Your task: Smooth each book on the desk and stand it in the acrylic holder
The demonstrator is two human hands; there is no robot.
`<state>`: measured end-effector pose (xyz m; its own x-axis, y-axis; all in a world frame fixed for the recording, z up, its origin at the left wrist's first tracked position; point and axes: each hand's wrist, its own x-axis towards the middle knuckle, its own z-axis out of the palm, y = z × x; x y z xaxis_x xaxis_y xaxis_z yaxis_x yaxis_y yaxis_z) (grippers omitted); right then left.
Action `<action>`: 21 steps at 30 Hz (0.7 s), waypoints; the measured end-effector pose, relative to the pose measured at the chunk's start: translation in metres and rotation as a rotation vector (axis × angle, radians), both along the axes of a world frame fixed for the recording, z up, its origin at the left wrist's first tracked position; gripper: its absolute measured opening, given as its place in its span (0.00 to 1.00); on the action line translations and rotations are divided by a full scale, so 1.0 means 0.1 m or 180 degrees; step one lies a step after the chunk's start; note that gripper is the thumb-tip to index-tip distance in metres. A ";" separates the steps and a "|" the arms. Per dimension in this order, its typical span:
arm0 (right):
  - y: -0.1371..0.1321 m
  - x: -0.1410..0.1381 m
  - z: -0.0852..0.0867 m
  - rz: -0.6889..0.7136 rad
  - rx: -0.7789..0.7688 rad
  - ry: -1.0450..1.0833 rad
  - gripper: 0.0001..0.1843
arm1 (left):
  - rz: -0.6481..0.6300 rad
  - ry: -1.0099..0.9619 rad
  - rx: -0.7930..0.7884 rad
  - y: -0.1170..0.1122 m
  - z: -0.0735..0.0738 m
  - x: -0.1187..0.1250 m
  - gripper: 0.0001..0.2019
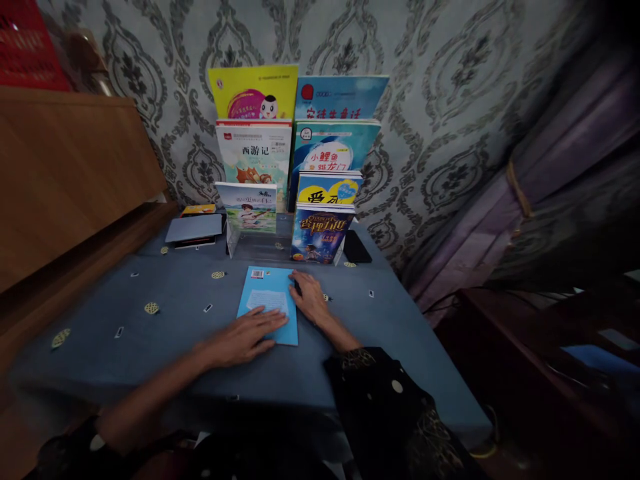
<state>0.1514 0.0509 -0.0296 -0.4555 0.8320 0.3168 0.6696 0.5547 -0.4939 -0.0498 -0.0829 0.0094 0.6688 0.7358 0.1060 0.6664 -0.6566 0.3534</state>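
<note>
A light blue book (270, 280) lies back cover up on the cloth-covered table, with a barcode near its top edge. Flat across its lower half rests my left hand (250, 339), fingers stretched out and slightly spread. My right hand (309, 300) is at the book's upper right edge, its fingers bent and closed on that edge. A dark gap shows between thumb and forefinger. Just behind the book stands a clear tiered book rack (255, 248).
Several upright books fill the rack, among them a purple-blue book (321, 233) in front. A small stack topped by a grey-blue cover (194, 228) lies at left. A black flat object (357, 247) lies right of the rack. Wooden furniture (75, 167) borders the left, a curtain (480, 220) the right.
</note>
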 end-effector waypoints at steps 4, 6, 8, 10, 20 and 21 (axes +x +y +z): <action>0.01 0.01 -0.01 0.0046 0.0010 0.0074 0.18 | 0.0280 0.0032 0.0046 0.33 -0.10 -0.26 0.25; 0.02 0.01 -0.01 0.0068 0.0006 0.0089 0.18 | 0.0494 0.0120 0.0023 0.52 -0.12 -0.38 0.25; 0.02 0.01 -0.01 0.0074 0.0003 0.0077 0.18 | 0.0685 0.0180 0.0002 0.70 -0.12 -0.48 0.26; 0.02 0.01 -0.01 0.0070 0.0014 0.0059 0.17 | 0.0826 0.0167 0.0008 0.85 -0.11 -0.55 0.28; 0.01 0.02 -0.01 0.0089 0.0035 0.0003 0.17 | 0.0942 -0.0097 0.0278 0.77 -0.22 -0.64 0.27; 0.01 0.01 -0.01 0.0076 0.0029 -0.0020 0.17 | 0.0928 -0.0130 0.0264 0.71 -0.21 -0.65 0.27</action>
